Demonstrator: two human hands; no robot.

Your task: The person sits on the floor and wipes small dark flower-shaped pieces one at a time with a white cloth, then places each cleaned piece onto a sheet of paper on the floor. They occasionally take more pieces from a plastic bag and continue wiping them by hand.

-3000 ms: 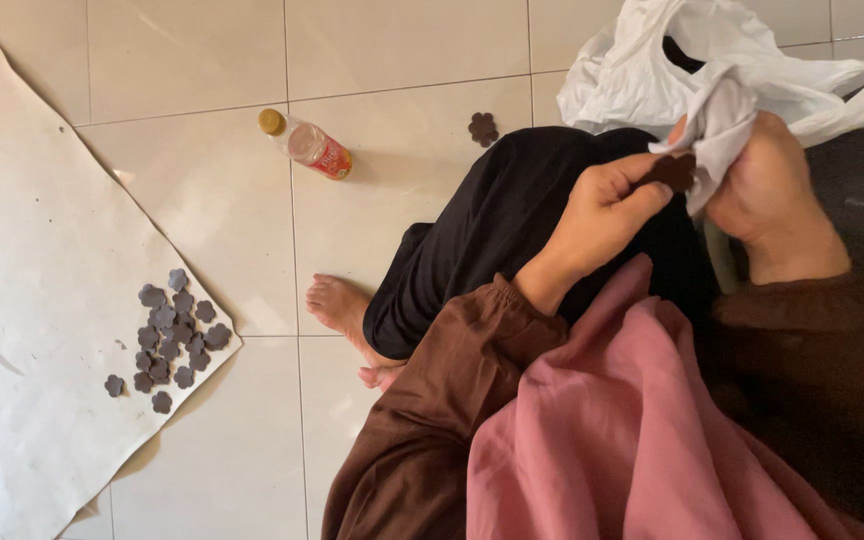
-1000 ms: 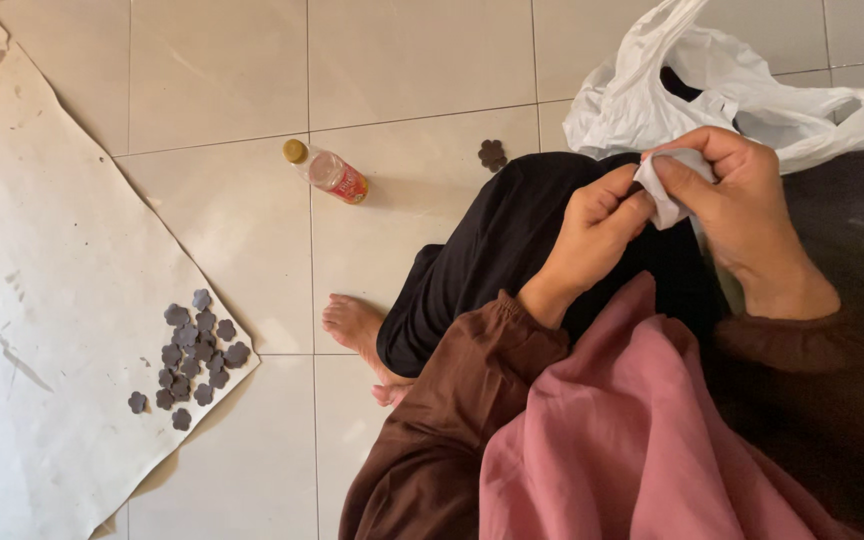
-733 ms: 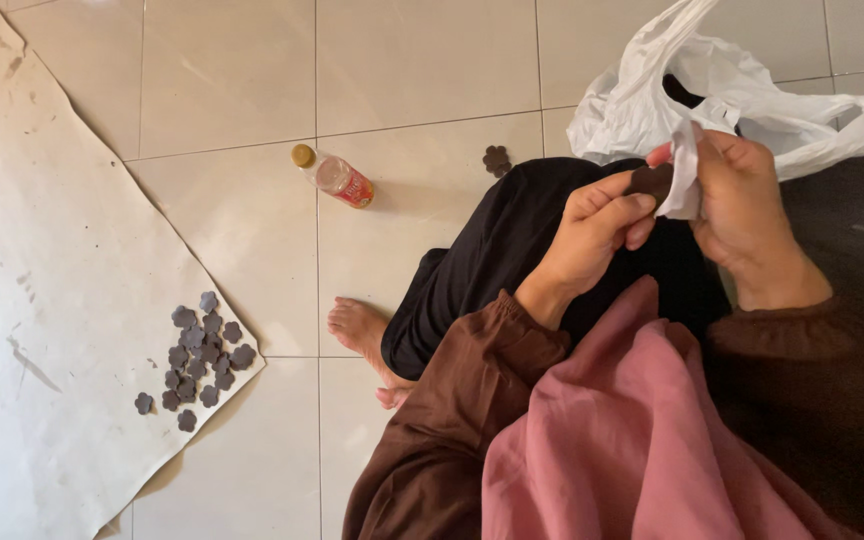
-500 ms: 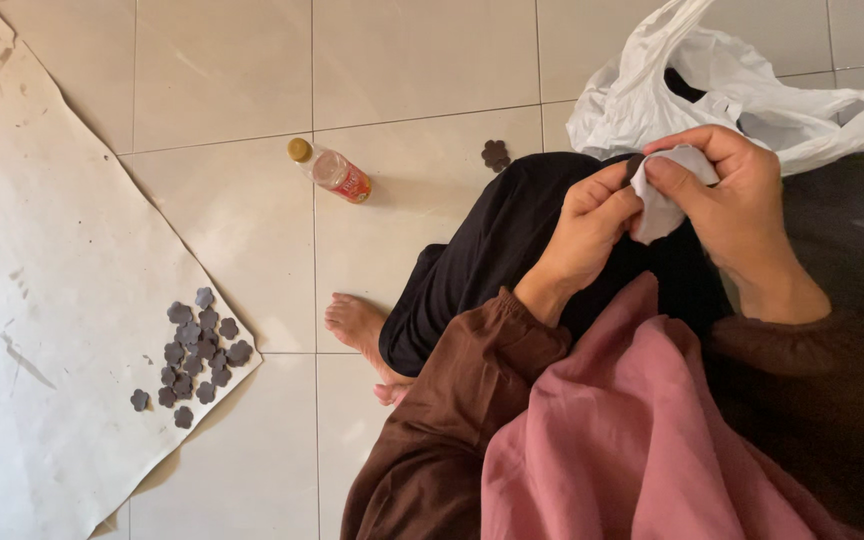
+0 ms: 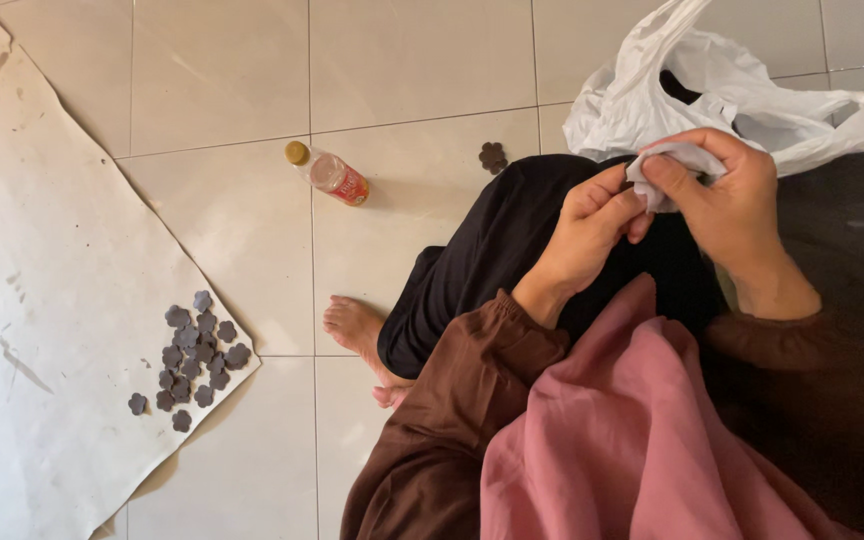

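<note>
Both hands met above the lap — the right hand (image 5: 727, 200) pinched a white cloth (image 5: 674, 163) shut around something unseen, the left hand (image 5: 592, 225) closed its fingertips on the cloth's edge, steadying it. Dark flower pieces (image 5: 192, 360) lay on paper (image 5: 42, 300) — apparently drying.

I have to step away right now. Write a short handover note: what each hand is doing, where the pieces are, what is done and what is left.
Left hand: fingertips pinch the small white cloth, raised over the lap.
Right hand: fingers grip the same cloth; whether a piece is inside is hidden.
Done, by the look of it: a cluster of dark flower-shaped flat pieces lies on the large cream paper sheet.
Left: one loose dark flower-shaped piece on the tiled floor, beside the crumpled white plastic bag; the bag's contents cannot be seen.
Nearby: a small plastic bottle with yellow cap lying on its side.
</note>
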